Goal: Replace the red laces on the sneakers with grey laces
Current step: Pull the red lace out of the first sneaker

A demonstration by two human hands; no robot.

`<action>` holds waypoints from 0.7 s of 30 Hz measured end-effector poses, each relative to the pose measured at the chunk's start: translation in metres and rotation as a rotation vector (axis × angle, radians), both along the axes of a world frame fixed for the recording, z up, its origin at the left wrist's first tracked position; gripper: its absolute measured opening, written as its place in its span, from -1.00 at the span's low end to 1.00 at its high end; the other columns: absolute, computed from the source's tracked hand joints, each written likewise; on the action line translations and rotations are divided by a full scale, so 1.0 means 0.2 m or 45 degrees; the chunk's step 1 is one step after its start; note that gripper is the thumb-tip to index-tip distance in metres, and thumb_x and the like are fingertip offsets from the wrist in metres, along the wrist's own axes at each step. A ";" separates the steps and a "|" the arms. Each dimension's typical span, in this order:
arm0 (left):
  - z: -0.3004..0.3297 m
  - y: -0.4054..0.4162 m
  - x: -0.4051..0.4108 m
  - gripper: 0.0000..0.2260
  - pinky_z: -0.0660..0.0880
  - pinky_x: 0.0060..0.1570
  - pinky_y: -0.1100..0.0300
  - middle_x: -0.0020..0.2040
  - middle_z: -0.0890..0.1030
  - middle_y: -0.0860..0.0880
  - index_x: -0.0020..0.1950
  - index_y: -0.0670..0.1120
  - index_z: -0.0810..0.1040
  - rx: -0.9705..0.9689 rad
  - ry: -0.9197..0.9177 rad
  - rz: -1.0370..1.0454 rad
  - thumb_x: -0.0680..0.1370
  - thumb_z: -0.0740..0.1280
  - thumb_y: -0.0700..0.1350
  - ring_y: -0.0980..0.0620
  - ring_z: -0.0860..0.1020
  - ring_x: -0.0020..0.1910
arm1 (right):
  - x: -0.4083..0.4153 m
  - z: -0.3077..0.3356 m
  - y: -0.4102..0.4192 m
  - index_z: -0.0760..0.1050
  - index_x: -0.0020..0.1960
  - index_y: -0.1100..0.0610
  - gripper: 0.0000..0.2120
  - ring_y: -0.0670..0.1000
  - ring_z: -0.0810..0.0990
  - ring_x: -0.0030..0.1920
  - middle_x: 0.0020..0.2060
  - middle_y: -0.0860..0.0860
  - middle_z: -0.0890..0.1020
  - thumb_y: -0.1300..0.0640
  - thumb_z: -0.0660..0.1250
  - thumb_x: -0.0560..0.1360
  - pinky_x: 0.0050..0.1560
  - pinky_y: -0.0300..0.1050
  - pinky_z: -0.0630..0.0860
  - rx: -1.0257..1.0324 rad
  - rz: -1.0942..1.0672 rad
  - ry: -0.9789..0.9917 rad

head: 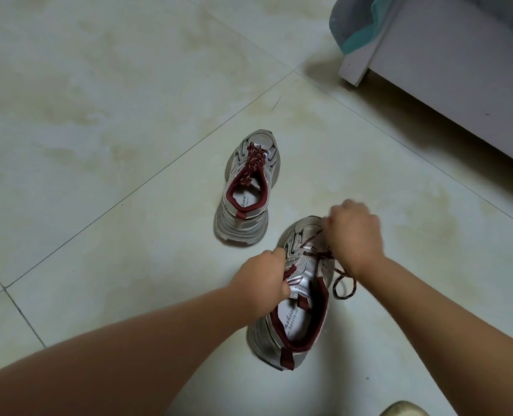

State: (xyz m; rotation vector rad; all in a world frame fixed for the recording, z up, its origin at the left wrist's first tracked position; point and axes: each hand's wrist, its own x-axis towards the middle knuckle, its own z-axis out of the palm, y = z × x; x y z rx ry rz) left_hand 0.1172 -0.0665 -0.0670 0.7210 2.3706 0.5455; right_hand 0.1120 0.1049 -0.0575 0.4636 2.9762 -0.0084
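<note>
Early in the job, by the look of it: no grey laces anywhere in view, and neither sneaker relaced yet. Far sneaker (247, 190) untouched on the tiled floor (99, 115), its red lace (255, 159) fully threaded and bunched over the tongue. Near sneaker (297, 292) tipped up on the floor just in front, its own red lace (343, 283) loosened, a few crossings remaining near the toe and a slack loop trailing off the right side. Left hand (262, 279) clamped on the collar edge and tongue, steadying the shoe. Right hand (354, 232) fisted over the eyelets, seemingly pinching the lace, though exact finger contact blurred and hidden behind the knuckles. Hands apart, one on either side of the shoe. Left to do: finishing this unlacing, stripping the far shoe, threading grey laces into both. As containers, both shoes hold only their printed insoles.
</note>
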 end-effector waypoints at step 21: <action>0.00 -0.01 -0.01 -0.81 0.30 -0.23 0.15 -0.14 0.45 -0.09 -0.11 -0.09 0.26 0.061 -0.077 0.051 0.47 0.29 -0.12 -0.05 0.38 -0.20 | 0.04 0.00 0.09 0.55 -0.03 0.27 -0.72 0.22 0.42 0.03 -0.06 0.19 0.51 0.09 0.17 0.55 -0.05 0.04 0.31 0.166 -0.023 0.117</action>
